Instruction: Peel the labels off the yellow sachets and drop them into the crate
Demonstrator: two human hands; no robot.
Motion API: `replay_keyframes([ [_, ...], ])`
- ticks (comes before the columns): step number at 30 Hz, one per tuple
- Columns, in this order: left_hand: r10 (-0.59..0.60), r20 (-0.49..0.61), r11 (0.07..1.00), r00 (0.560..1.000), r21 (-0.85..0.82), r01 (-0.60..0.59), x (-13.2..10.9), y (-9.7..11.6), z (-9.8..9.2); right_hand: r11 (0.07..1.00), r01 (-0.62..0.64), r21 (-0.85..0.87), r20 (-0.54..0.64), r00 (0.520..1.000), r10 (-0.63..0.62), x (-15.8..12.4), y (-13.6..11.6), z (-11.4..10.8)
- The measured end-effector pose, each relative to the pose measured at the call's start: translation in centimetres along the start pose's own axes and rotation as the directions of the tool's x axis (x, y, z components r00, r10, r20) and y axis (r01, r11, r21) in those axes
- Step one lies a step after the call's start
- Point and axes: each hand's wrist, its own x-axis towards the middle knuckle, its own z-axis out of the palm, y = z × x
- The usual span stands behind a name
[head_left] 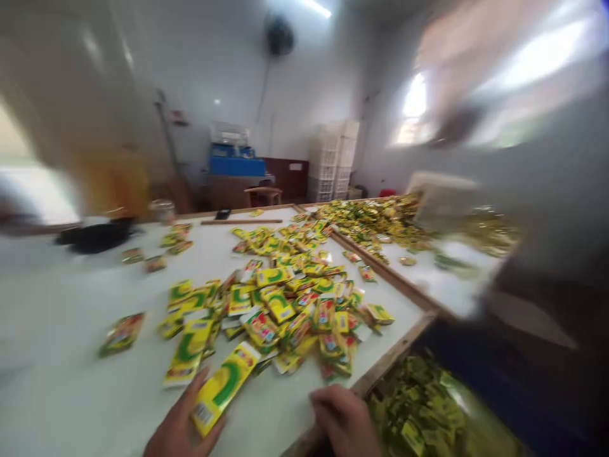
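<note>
My left hand [177, 424] is closed around a small yellow box [226, 388] with a green curved band and a barcode at its near end. The box is tilted, its far end pointing up and right toward the pile. My right hand [346, 416] is by the wooden table edge with its fingers curled; whether anything is between them is hidden. Just beyond both hands spreads a heap of similar yellow boxes [278, 303], some with red and green printing. One of them, a yellow box [190, 349], lies just past my left fingertips.
A wooden strip [380, 270] divides the white table [71, 381]. Beyond it lies a mound of gold packets [375, 216] beside a pale tub [440, 197]. Below the right edge is a container of yellow-green pieces [419, 406]. A black object [98, 235] sits at left.
</note>
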Motion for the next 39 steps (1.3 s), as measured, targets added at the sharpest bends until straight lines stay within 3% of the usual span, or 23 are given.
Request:
replay_keyframes([
  [2, -0.083, 0.036, 0.987, 0.996, -0.137, 0.087, -3.7, -1.2, -1.2, 0.958, -0.152, 0.244, 0.193, 0.975, 0.106, 0.4, -1.7, 4.2],
  [4, -0.115, 0.040, 0.958, 0.993, -0.260, 0.121, -6.4, -1.0, -1.0, 0.866, -0.291, 0.408, 0.317, 0.934, 0.165, 0.7, -3.2, 7.6],
  [6, -0.113, -0.007, 0.957, 0.994, -0.269, 0.107, -7.9, -0.5, -0.4, 0.846, -0.313, 0.432, 0.340, 0.925, 0.169, 0.7, -4.3, 9.9],
  [8, -0.107, -0.056, 0.965, 0.993, -0.246, 0.090, -8.3, -0.2, -0.1, 0.898, -0.244, 0.366, 0.310, 0.942, 0.130, 0.7, -5.1, 11.0],
  [10, -0.137, -0.041, 0.958, 0.990, -0.261, 0.122, -7.9, -0.4, -0.3, 0.945, -0.131, 0.300, 0.333, 0.943, 0.025, 0.6, -5.7, 11.0],
  [12, -0.180, 0.144, 0.911, 0.973, -0.349, 0.220, -7.0, -0.7, -0.8, 0.945, -0.075, 0.319, 0.377, 0.925, -0.054, 0.7, -5.9, 10.5],
  [15, -0.129, 0.477, 0.767, 0.869, -0.508, 0.392, -5.7, -0.6, -1.4, 0.922, -0.169, 0.349, 0.289, 0.955, 0.066, 1.0, -5.2, 9.9],
  [17, -0.068, 0.556, 0.702, 0.828, -0.564, 0.436, -5.3, -0.3, -1.5, 0.901, -0.273, 0.338, 0.299, 0.939, 0.172, 1.2, -4.2, 9.9],
  [19, -0.072, 0.542, 0.677, 0.837, -0.590, 0.440, -5.4, -0.1, -1.7, 0.856, -0.387, 0.343, 0.421, 0.878, 0.228, 1.2, -3.3, 10.3],
  [22, -0.213, 0.435, 0.667, 0.875, -0.590, 0.456, -5.9, -0.2, -2.3, 0.744, -0.526, 0.412, 0.521, 0.806, 0.281, 0.8, -2.8, 10.9],
  [24, -0.280, 0.421, 0.646, 0.862, -0.581, 0.494, -6.2, -0.1, -3.1, 0.700, -0.551, 0.454, 0.531, 0.798, 0.284, 0.5, -3.1, 10.9],
  [26, -0.264, 0.463, 0.631, 0.846, -0.580, 0.514, -6.3, 0.4, -3.7, 0.671, -0.564, 0.480, 0.575, 0.781, 0.245, 0.4, -3.7, 10.7],
  [30, -0.255, 0.389, 0.679, 0.885, -0.580, 0.450, -5.9, 2.2, -4.4, 0.638, -0.583, 0.503, 0.631, 0.752, 0.189, 0.4, -4.4, 10.0],
  [33, -0.290, 0.401, 0.662, 0.869, -0.571, 0.485, -5.8, 3.2, -4.5, 0.610, -0.607, 0.510, 0.607, 0.756, 0.245, 0.2, -4.6, 10.0],
  [37, -0.281, 0.423, 0.645, 0.861, -0.581, 0.496, -6.0, 3.0, -4.5, 0.642, -0.596, 0.483, 0.600, 0.759, 0.253, 0.0, -5.4, 10.4],
  [39, -0.312, 0.457, 0.593, 0.833, -0.591, 0.546, -6.1, 2.6, -4.5, 0.655, -0.591, 0.470, 0.624, 0.748, 0.227, 0.0, -5.8, 10.4],
])
